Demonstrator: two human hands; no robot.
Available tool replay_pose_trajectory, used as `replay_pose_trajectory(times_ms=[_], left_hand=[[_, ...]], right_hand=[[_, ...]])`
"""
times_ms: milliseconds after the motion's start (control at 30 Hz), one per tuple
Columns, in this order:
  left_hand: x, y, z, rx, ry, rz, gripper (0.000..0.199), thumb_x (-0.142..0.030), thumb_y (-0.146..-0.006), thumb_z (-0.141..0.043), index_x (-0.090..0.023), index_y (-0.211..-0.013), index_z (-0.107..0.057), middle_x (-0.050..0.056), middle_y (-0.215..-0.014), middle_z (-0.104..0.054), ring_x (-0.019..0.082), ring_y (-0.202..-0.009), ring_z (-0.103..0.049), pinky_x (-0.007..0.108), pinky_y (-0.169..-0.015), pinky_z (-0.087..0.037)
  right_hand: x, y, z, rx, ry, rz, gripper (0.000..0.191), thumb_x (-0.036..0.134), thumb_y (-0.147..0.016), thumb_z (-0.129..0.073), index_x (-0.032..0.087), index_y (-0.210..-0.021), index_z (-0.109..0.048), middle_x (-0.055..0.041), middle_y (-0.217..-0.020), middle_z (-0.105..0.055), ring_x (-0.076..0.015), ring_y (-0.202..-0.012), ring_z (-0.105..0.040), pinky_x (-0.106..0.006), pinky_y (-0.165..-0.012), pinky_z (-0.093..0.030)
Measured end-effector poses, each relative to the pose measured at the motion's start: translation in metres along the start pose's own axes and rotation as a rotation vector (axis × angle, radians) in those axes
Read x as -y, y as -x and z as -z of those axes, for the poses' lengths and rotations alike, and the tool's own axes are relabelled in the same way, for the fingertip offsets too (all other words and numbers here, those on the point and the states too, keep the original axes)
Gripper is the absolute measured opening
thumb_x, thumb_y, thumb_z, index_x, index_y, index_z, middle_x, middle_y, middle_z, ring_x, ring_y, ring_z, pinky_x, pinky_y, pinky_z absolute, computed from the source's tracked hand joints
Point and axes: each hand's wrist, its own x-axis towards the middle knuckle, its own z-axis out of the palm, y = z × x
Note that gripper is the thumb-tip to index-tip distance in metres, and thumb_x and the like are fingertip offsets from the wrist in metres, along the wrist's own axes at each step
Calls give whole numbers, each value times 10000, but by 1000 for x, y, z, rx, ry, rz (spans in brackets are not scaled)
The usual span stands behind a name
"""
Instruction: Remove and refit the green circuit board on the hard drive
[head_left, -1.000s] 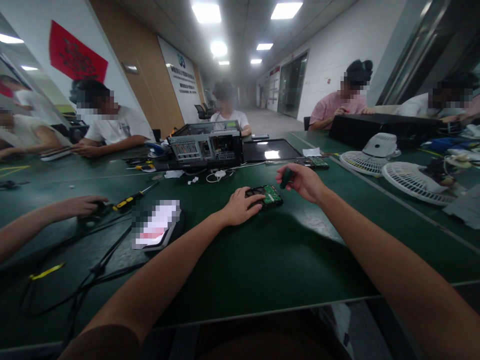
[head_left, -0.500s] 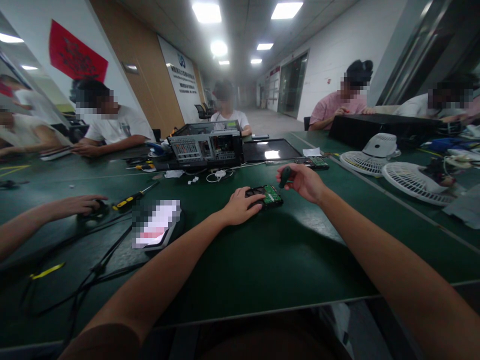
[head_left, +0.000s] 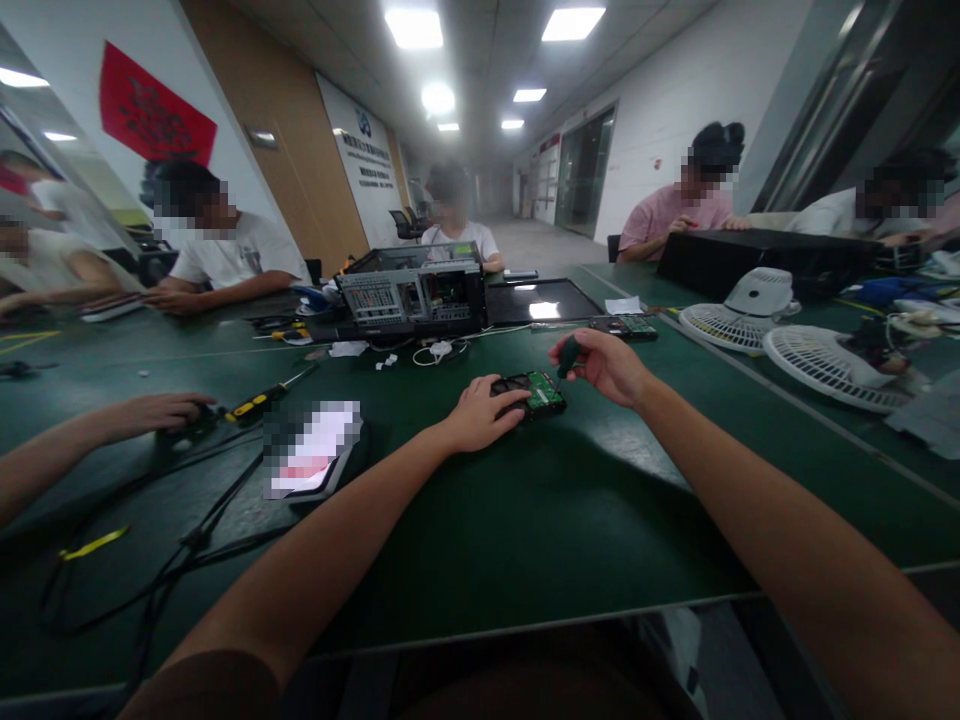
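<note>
A hard drive with a green circuit board (head_left: 546, 390) lies on the green table (head_left: 480, 540). My left hand (head_left: 487, 412) rests on its left part, fingers wrapped over the edge and holding it. Just above the right end of the drive, my right hand (head_left: 606, 366) pinches the dark green handle of a screwdriver (head_left: 568, 356). The screwdriver's shaft points down at the board's right edge; whether its tip touches a screw is too small to tell.
Left of my arm lie a phone (head_left: 319, 450), a yellow-black screwdriver (head_left: 256, 404), black cables and another person's hand (head_left: 161, 412). Behind stand an open computer case (head_left: 412, 290) and a flat black panel (head_left: 544, 300). White fans (head_left: 829, 365) are at the right.
The screwdriver in my right hand has tilted slightly, its handle a little more upright. My left hand and the drive have not moved.
</note>
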Motion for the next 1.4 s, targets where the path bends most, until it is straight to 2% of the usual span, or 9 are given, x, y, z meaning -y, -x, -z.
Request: replay_pose_trajectory(times_ms=[167, 367, 600, 767, 933, 1067, 1200, 1400], left_hand=[[1, -1, -1, -2, -7, 7, 502, -585, -1047, -422, -463, -1530, -485, 64, -1618, -349, 391, -1506, -296, 597, -1184, -340], [2, -1, -3, -12, -14, 2, 490, -567, -1052, -426, -456, -1524, -496, 68, -1605, -350, 383, -1503, -298, 593, -1186, -339], [1, 0, -2, 0, -3, -2, 504, -592, -1054, -394, -464, -1535, -474, 77, -1605, -333, 389, -1514, -278, 608, -1187, -330], [2, 0, -1, 7, 1, 3, 511, -599, -1053, -385, -464, -1538, -471, 71, -1625, -326, 394, -1524, -265, 610, -1189, -325], [1, 1, 0, 22, 8, 9, 517, -607, -1047, -387, -474, -1541, -462, 60, -1639, -313, 403, -1515, -280, 615, -1185, -331], [2, 0, -2, 12, -1, 5, 513, -601, -1046, -398, -474, -1539, -465, 65, -1629, -317, 399, -1514, -279, 612, -1185, -332], [3, -1, -5, -10, -11, 0, 506, -595, -1048, -406, -465, -1530, -483, 68, -1619, -333, 390, -1510, -286, 605, -1186, -334], [2, 0, -4, -7, -9, 1, 502, -580, -1048, -419, -464, -1533, -480, 60, -1622, -333, 386, -1508, -286, 601, -1194, -326]], right_hand=[[-1, -1, 0, -15, -36, -32, 207, 381, -916, -662, 183, -935, -721, -127, -1024, -780, -233, -918, -721, -309, -662, -571], [-2, -2, 1, 29, -98, -69, 362, 404, -967, -515, 147, -989, -769, -144, -1011, -774, -239, -915, -712, -317, -672, -586], [0, -1, 0, 8, -47, -60, 292, 342, -921, -601, 176, -1098, -762, -115, -994, -767, -242, -947, -709, -304, -644, -559], [0, -1, 1, -4, -7, -36, 308, 350, -899, -650, 180, -1130, -763, -108, -966, -759, -228, -925, -696, -283, -627, -529], [-2, -2, 3, -38, 5, -5, 246, 360, -881, -678, 188, -1032, -768, -94, -924, -753, -221, -879, -686, -283, -608, -519], [-4, -2, 3, -10, -5, 9, 195, 355, -875, -689, 177, -937, -738, -112, -1005, -762, -241, -922, -710, -296, -608, -534], [-4, -1, 2, -9, -26, -16, 182, 359, -888, -695, 186, -943, -707, -114, -1011, -769, -243, -916, -724, -316, -647, -559], [-2, -3, 0, -25, -57, -74, 445, 582, -975, -540, 182, -976, -735, -111, -927, -753, -231, -857, -714, -306, -613, -545]])
